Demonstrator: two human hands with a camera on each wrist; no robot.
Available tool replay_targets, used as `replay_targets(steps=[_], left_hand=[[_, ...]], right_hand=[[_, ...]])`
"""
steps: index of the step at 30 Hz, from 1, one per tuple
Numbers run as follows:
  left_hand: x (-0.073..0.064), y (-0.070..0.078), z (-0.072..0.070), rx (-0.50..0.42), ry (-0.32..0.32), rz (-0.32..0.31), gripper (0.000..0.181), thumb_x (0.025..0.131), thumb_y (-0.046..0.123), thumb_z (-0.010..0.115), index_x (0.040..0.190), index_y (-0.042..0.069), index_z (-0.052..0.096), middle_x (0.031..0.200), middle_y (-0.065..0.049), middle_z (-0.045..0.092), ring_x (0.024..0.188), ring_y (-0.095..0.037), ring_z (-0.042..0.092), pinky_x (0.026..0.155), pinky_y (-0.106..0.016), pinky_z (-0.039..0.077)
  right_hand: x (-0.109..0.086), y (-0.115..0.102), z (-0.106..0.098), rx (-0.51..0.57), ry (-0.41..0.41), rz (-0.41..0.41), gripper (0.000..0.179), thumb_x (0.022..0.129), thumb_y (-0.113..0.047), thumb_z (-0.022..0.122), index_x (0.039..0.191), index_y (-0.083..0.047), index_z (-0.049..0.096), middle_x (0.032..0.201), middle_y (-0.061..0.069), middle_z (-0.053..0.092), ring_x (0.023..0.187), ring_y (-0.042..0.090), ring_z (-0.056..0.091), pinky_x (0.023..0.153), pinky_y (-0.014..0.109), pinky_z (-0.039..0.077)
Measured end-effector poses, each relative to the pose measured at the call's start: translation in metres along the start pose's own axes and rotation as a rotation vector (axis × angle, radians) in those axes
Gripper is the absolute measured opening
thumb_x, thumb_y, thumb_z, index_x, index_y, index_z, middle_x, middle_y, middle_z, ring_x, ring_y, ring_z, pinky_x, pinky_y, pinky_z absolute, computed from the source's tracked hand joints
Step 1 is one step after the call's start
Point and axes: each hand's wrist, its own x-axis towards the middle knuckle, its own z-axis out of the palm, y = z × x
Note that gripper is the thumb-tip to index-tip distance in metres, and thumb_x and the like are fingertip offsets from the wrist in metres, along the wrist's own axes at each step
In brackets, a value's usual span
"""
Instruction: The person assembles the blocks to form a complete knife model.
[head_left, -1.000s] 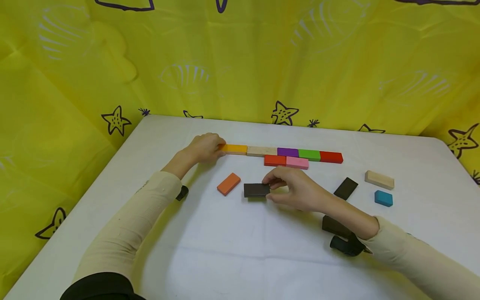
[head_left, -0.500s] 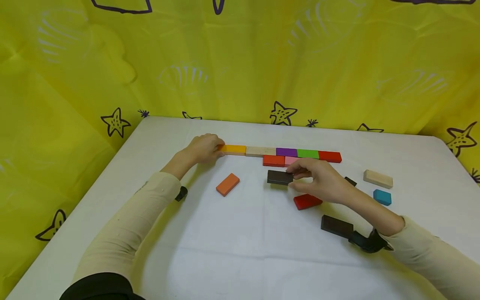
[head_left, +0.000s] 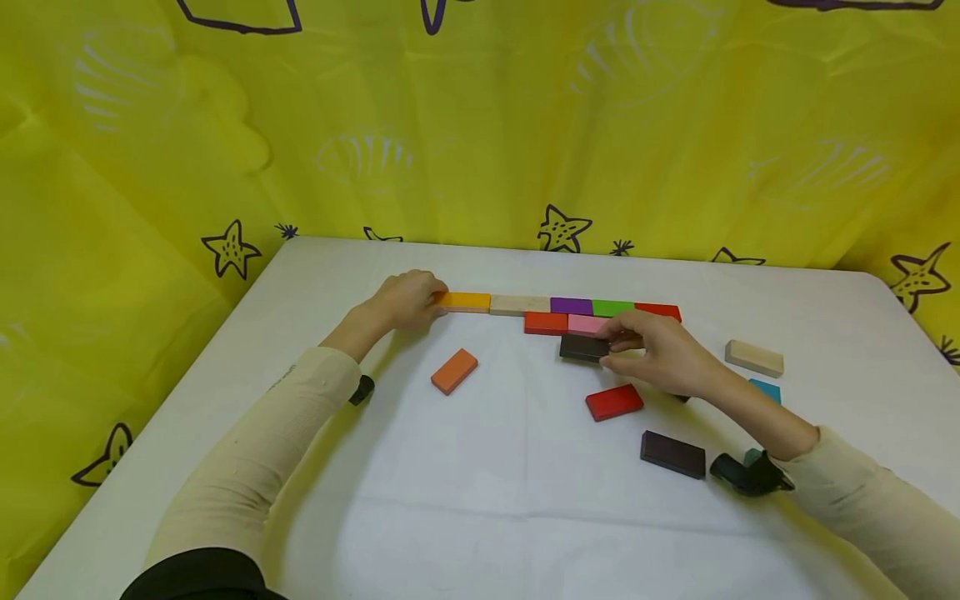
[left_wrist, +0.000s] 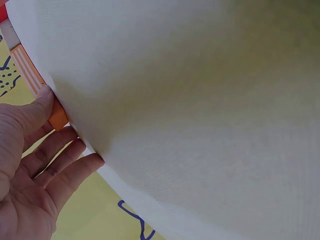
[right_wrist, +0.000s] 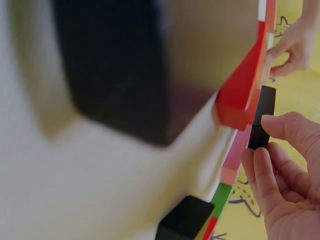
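Along the far part of the white table runs a row of flat blocks. From the left come a yellow-orange block (head_left: 467,302), a plain wooden block (head_left: 520,305), a purple block (head_left: 571,306), a green block (head_left: 612,307) and a red block (head_left: 658,310). In front of them sit a second red block (head_left: 546,323) and a pink block (head_left: 581,324). My left hand (head_left: 405,302) pinches the yellow-orange block's left end. With thumb and fingers, my right hand (head_left: 660,350) grips the right end of a black block (head_left: 583,347), close in front of the pink one.
Loose blocks lie nearer me: an orange one (head_left: 454,372), a red one (head_left: 615,402) and a black one (head_left: 672,454). At the right are a plain wooden block (head_left: 754,357) and a partly covered blue block (head_left: 766,390). A yellow patterned cloth (head_left: 480,125) hangs behind the table.
My right hand has carried the black block right and away from me, up to the short second row. The loose red block has come into sight. My left hand has stayed at the row's end.
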Motion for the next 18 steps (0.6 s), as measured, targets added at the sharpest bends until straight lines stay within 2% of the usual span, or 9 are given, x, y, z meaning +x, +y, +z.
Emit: replay_targets(steps=[18], left_hand=[[-0.001,0.002,0.000,-0.003,0.006,-0.009,0.034,0.100,0.021,0.066,0.128,0.001,0.068,0.114,-0.013,0.067,0.097,-0.028,0.057,0.085,-0.046,0.050]], right_hand=[[0.004,0.013,0.000,-0.048,0.005,0.024,0.035,0.087,-0.005,0.080,0.117,0.007,0.066,0.112,0.018,0.068,0.101,0.033,0.069,0.089,0.044,0.057]])
